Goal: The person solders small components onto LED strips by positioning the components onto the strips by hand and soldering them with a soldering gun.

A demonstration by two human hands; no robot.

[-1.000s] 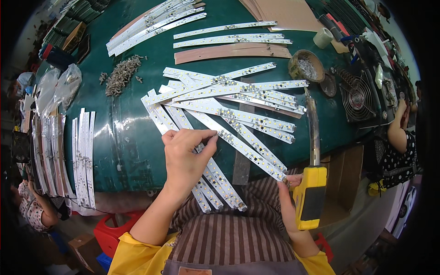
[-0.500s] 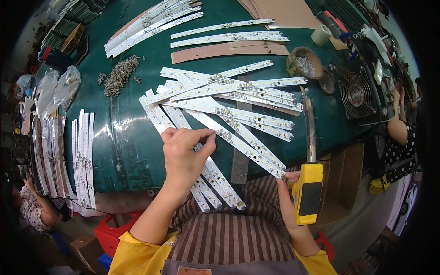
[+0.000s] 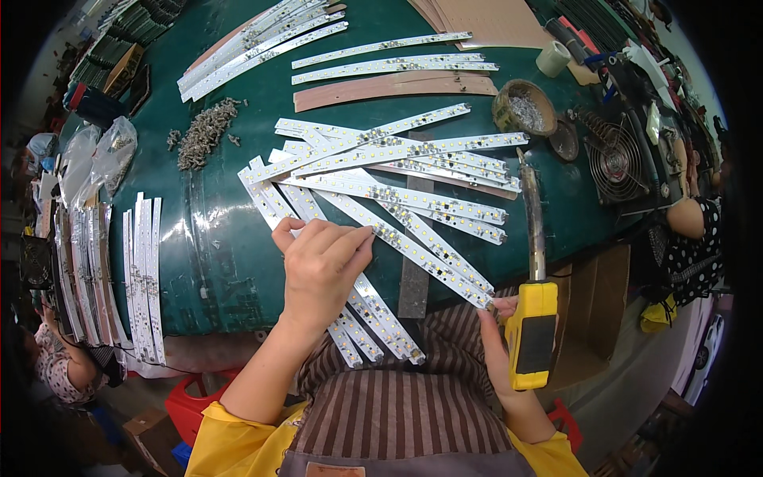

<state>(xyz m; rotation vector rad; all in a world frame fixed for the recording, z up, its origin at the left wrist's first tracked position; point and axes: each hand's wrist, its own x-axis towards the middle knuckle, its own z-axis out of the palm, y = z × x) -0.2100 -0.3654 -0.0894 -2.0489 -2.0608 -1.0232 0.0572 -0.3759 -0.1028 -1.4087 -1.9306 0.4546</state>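
A white LED strip [image 3: 429, 264] slants across the pile toward my lap. At its upper edge, the thumb and forefinger of my left hand [image 3: 318, 258] are pinched together. My right hand [image 3: 499, 334] grips the strip's near end between thumb and finger. Directly over that hand is a soldering iron [image 3: 532, 334] with a yellow and black handle, its long metal barrel pointing away from me. The iron covers much of the hand, so how it is held is hidden. More LED strips [image 3: 397, 155] lie crisscrossed beyond, and several others [image 3: 385, 326] stick out over the table's near edge.
On the green table [image 3: 214, 262] lie a heap of small metal parts [image 3: 207, 133], a bowl of bits [image 3: 524, 108] and a fan with a wire guard [image 3: 617, 161]. Sorted strips [image 3: 143, 278] stand left, others [image 3: 262, 48] far back. Co-workers sit at both sides.
The fingers of my left hand have shifted slightly, with the knuckles a little higher. My right hand, the soldering iron and the strips keep almost the same places.
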